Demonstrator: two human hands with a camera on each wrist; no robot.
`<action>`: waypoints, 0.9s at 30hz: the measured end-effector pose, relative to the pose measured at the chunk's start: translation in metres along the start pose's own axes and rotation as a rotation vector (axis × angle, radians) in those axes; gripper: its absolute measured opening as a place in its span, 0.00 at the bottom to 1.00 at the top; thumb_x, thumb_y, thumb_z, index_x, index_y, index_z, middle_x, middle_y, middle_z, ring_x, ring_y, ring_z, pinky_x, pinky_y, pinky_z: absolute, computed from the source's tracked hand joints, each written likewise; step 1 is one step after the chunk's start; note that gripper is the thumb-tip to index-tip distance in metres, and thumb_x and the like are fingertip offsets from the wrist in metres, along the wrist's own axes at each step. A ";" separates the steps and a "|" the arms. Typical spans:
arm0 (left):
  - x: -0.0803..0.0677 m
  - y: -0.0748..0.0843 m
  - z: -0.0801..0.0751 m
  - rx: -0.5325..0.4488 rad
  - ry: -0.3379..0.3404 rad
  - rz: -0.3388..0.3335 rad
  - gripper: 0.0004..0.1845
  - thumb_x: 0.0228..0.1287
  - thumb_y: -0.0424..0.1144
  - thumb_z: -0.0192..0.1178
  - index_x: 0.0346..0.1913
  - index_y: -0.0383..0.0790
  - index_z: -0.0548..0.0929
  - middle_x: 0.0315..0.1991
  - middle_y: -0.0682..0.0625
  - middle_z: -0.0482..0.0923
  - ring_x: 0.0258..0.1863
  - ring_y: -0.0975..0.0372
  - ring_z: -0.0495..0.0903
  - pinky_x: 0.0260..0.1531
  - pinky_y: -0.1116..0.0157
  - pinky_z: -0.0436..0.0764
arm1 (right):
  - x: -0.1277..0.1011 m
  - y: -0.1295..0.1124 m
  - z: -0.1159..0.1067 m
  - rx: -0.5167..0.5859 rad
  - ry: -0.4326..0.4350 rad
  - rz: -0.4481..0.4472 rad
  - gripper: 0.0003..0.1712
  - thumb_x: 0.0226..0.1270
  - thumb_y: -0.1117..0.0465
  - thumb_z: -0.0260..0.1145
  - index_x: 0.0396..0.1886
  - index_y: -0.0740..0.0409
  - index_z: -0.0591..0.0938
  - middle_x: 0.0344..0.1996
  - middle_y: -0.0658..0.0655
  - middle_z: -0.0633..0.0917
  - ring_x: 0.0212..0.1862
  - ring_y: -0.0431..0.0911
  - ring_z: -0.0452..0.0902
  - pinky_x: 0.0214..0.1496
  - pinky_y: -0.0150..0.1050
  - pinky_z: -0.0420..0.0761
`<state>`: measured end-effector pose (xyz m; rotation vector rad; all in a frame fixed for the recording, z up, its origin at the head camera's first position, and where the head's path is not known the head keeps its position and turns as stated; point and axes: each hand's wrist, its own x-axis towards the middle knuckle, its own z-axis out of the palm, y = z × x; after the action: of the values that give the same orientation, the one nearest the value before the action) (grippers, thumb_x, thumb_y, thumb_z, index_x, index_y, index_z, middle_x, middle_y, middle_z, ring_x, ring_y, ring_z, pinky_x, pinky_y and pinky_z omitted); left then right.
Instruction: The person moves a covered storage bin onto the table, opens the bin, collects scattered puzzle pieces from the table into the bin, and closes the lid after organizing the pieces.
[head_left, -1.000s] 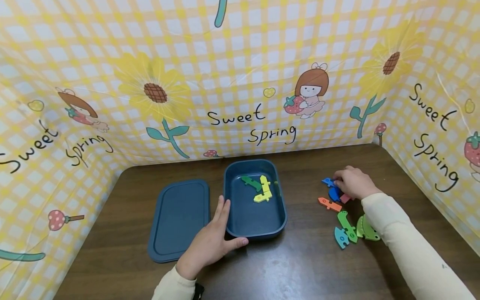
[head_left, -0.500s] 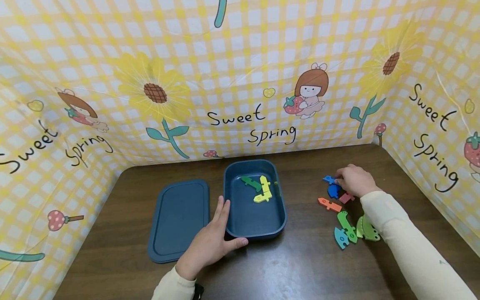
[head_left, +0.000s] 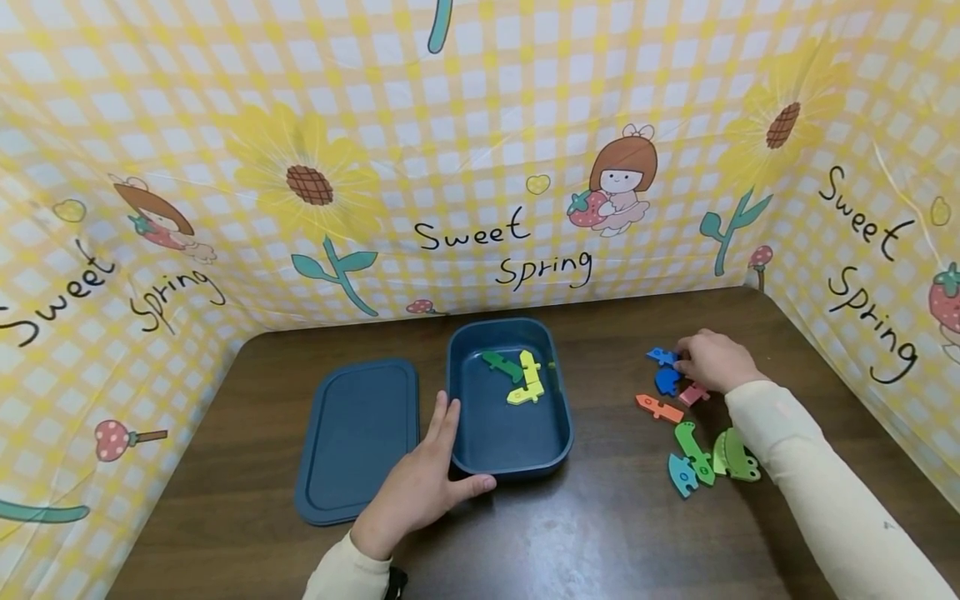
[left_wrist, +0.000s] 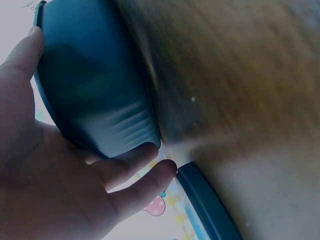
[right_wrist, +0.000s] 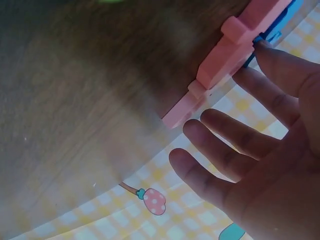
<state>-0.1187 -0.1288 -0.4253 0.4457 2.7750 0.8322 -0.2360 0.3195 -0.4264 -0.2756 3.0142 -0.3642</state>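
Note:
My left hand [head_left: 420, 492] rests spread against the near left side of the dark blue box [head_left: 465, 450], fingers along its wall and thumb at its front. Inside lie a dark green puzzle piece [head_left: 501, 365] and yellow pieces [head_left: 532, 385]. At the right, my right hand [head_left: 716, 360] pinches the end of a blue puzzle piece [head_left: 662, 357] between thumb and index finger; its other fingers stay extended in the right wrist view. Just below are a darker blue rounded piece [head_left: 666, 382] and a pink piece [right_wrist: 225, 60], partly under the hand.
Nearer me lie an orange piece [head_left: 659, 408], a green curved piece [head_left: 694, 454], a teal piece [head_left: 682, 476] and a green piece with a frog-like face [head_left: 737, 457]. The flat blue lid [head_left: 363, 442] lies left of the box. Checked cloth [head_left: 480, 167] walls surround the table.
My right hand has shifted slightly right and away from me, and the blue piece has moved with it. The pink piece shows more clearly. My left hand has stayed put.

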 end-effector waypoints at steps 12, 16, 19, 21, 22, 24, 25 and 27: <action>0.002 -0.003 0.002 0.018 0.002 0.000 0.61 0.59 0.70 0.64 0.82 0.42 0.43 0.82 0.46 0.30 0.55 0.43 0.80 0.42 0.47 0.80 | 0.003 -0.002 0.000 0.011 -0.007 -0.027 0.19 0.68 0.60 0.70 0.51 0.70 0.83 0.37 0.64 0.80 0.40 0.56 0.74 0.42 0.56 0.77; 0.003 -0.004 0.003 0.021 0.006 0.002 0.61 0.59 0.70 0.64 0.82 0.42 0.44 0.82 0.45 0.31 0.55 0.43 0.79 0.42 0.47 0.80 | 0.003 -0.001 0.001 0.023 -0.007 -0.026 0.17 0.68 0.60 0.70 0.49 0.70 0.82 0.36 0.63 0.79 0.38 0.55 0.73 0.41 0.54 0.77; 0.002 -0.004 0.003 0.022 0.005 0.005 0.61 0.59 0.70 0.64 0.82 0.42 0.44 0.82 0.45 0.31 0.53 0.43 0.80 0.40 0.48 0.81 | 0.003 0.000 0.003 0.034 -0.003 -0.018 0.17 0.68 0.60 0.69 0.49 0.70 0.82 0.36 0.63 0.79 0.38 0.55 0.73 0.40 0.53 0.77; 0.002 -0.004 0.003 0.021 0.004 0.005 0.61 0.59 0.70 0.64 0.82 0.42 0.44 0.82 0.45 0.31 0.53 0.43 0.81 0.38 0.49 0.80 | 0.003 0.000 0.003 0.043 0.008 -0.015 0.17 0.68 0.59 0.69 0.49 0.69 0.82 0.37 0.63 0.79 0.37 0.55 0.73 0.40 0.53 0.77; 0.002 -0.004 0.003 0.022 0.005 0.006 0.61 0.59 0.70 0.64 0.82 0.42 0.44 0.82 0.44 0.31 0.52 0.43 0.81 0.38 0.49 0.80 | 0.003 0.000 0.003 0.046 0.016 -0.016 0.17 0.68 0.60 0.69 0.49 0.69 0.82 0.37 0.64 0.79 0.37 0.55 0.73 0.40 0.53 0.76; 0.002 -0.003 0.003 0.023 0.005 0.004 0.61 0.59 0.70 0.64 0.82 0.42 0.44 0.82 0.45 0.31 0.53 0.43 0.80 0.39 0.49 0.80 | 0.003 -0.001 0.003 0.058 0.034 -0.022 0.16 0.68 0.59 0.69 0.48 0.68 0.82 0.38 0.64 0.79 0.37 0.55 0.73 0.40 0.54 0.76; 0.002 -0.003 0.003 0.022 0.006 0.003 0.61 0.59 0.70 0.64 0.82 0.42 0.44 0.82 0.45 0.31 0.53 0.43 0.80 0.39 0.49 0.80 | 0.003 -0.002 0.002 0.062 0.042 -0.027 0.16 0.68 0.59 0.69 0.48 0.67 0.82 0.38 0.64 0.79 0.38 0.55 0.74 0.41 0.54 0.76; 0.002 -0.003 0.003 0.025 0.005 0.000 0.61 0.59 0.70 0.64 0.82 0.42 0.43 0.82 0.45 0.30 0.54 0.43 0.80 0.40 0.49 0.80 | 0.003 -0.004 0.001 0.070 0.052 -0.041 0.16 0.68 0.59 0.69 0.48 0.67 0.82 0.39 0.64 0.80 0.39 0.56 0.74 0.42 0.55 0.76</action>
<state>-0.1203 -0.1292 -0.4296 0.4485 2.7931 0.8010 -0.2385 0.3148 -0.4269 -0.3271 3.0428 -0.4871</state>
